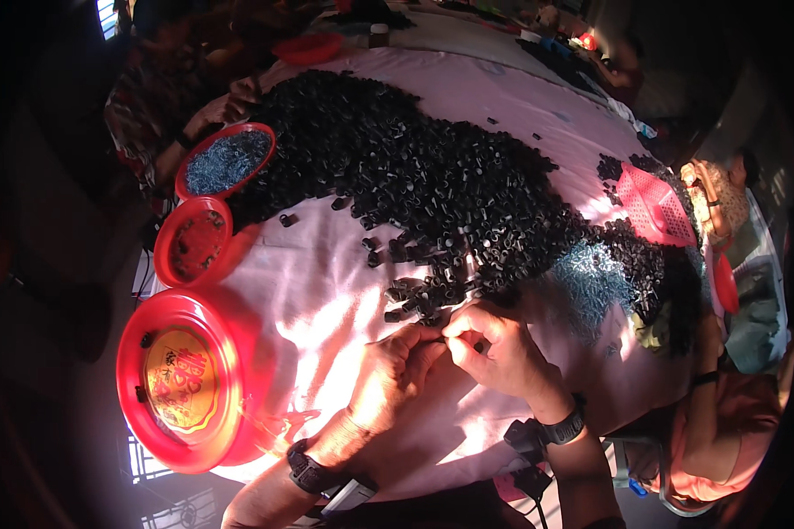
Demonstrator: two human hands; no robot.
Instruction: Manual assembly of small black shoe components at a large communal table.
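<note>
My left hand (399, 366) and my right hand (500, 353) meet over the cloth, just in front of a large heap of small black clip-like plastic parts (415, 176). Thumb and fingers are pinched on both hands, the tips almost touching. Whatever lies between them is too small and covered to make out. To the right of my right hand is a pile of thin silvery screws or pins (591, 282). A few loose black parts (401, 291) lie right beyond my fingertips.
At the left stand a large red basin (229, 353) holding a couple of black parts, a smaller red bowl (166, 251), and a red tray (179, 181) of silvery pieces. A pink basket (653, 207) sits far right. Other people work around the pink-clothed table (318, 326).
</note>
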